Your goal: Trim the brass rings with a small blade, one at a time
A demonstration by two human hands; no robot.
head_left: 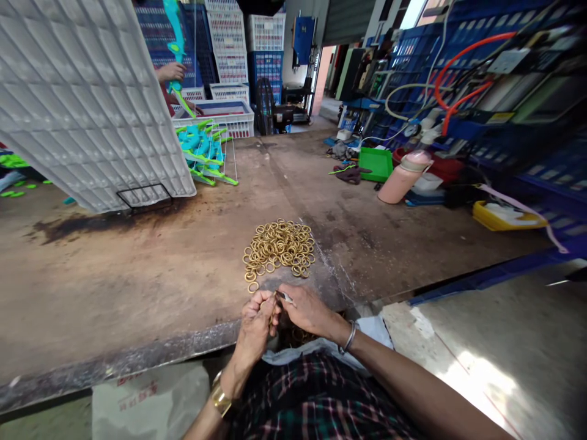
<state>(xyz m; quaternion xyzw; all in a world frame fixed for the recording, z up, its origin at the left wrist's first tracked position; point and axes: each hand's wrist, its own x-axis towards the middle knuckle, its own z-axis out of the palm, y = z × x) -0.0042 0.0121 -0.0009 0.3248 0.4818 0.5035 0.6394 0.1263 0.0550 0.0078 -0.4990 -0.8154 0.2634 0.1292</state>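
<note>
My left hand is closed in a pinch at the table's front edge. Whatever lies between its fingertips is too small to make out. Touching it from the right, my right hand is closed on a small slim tool with a pale part and a dark tip; its exact kind does not show. Just beyond both hands, a pile of brass-coloured rings lies on the brown table. One loose ring rests nearest my left hand. More rings show dimly below my hands, over a grey-blue cloth on my lap.
A tall stack of ribbed white trays stands at the left, beside turquoise and green toy bows. A pink bottle, a green tray and a yellow tray are at the right. Across the table, another person's hand holds a bow.
</note>
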